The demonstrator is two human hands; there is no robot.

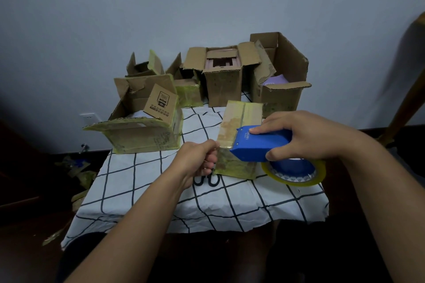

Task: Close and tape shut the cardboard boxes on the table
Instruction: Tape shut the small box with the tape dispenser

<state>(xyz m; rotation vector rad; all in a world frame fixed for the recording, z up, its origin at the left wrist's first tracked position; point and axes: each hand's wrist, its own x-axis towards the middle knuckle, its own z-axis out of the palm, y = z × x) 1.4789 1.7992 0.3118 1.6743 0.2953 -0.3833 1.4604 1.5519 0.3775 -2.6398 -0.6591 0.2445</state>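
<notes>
Closed box [239, 126] sits near the front of the table [207, 209], flaps down, yellowish tape already along the top seam. R hand [305, 135] is wrapped round the blue dispenser [259, 142], index finger laid on top, thumb under; cutter edge sits on the box top near the front edge, roll [296, 173] hanging off to the right. L hand [200, 158] is curled at the box's front-left corner. Looks like it pinches the tape end or corner, can't tell which.

Step, imo: finishing or starting a strip over the front edge.

How to do it well:
- L hand anchors the box so it doesn't slide on the cloth [138, 190].
- Keep the dispenser low and flat to the top, steady pull, tape tight so no wrinkles.
- Run the strip down over the front face, then press it flat w/ fingers.
- Cut by tilting the blade into the tape, not yanking.
- Scissors [207, 181] lie just under the L hand, watch the wrist.

Rest: big box [138, 138] at left and the back boxes [220, 76] still stand open.
</notes>
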